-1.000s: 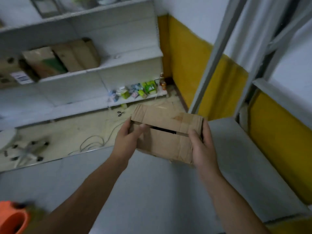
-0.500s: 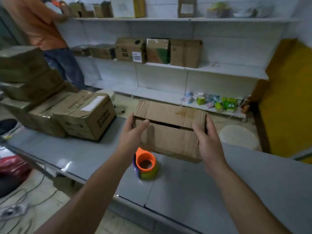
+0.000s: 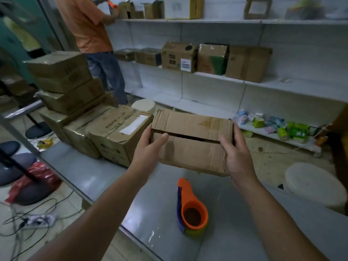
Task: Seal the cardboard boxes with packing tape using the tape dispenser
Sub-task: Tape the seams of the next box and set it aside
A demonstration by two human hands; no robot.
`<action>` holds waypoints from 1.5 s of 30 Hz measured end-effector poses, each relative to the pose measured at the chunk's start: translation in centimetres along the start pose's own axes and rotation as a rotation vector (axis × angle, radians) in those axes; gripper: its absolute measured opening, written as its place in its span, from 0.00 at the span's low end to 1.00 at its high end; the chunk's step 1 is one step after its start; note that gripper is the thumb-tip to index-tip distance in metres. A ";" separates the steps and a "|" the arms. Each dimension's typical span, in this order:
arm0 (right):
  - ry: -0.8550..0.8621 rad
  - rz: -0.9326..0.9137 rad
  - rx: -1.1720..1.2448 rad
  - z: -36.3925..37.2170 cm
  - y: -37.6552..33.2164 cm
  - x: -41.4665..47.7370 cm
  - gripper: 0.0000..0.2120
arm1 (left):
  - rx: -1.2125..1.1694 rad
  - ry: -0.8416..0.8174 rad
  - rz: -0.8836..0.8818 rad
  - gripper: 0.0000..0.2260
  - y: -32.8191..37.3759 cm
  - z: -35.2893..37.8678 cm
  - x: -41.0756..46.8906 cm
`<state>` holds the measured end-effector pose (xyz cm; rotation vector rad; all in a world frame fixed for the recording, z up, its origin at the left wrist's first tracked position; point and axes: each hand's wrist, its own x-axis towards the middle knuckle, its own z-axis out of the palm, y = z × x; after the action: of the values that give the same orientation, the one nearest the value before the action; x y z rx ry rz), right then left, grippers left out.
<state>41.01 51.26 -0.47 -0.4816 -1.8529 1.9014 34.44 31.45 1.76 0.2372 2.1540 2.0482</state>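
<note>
Both hands grip cardboard box held above worktop: left hand fingers curled on its 9 o'clock end, right hand at 3 o'clock. Tape dispenser on worktop, 6 o'clock of box.

The box you see is matt, creased brown cardboard, the table smooth grey metal with a soft sheen, the tape dispenser glossy orange plastic, and the stacked cartons rough cardboard under shiny tape.
</note>
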 end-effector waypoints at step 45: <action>-0.031 0.492 -1.293 10.0 10.6 -10.3 0.23 | 0.895 -0.519 0.664 0.24 -8.5 -3.2 15.7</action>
<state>43.63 37.20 -11.24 -1.3680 -2.9874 0.6129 18.40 31.37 -6.70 1.5428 2.6222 0.8287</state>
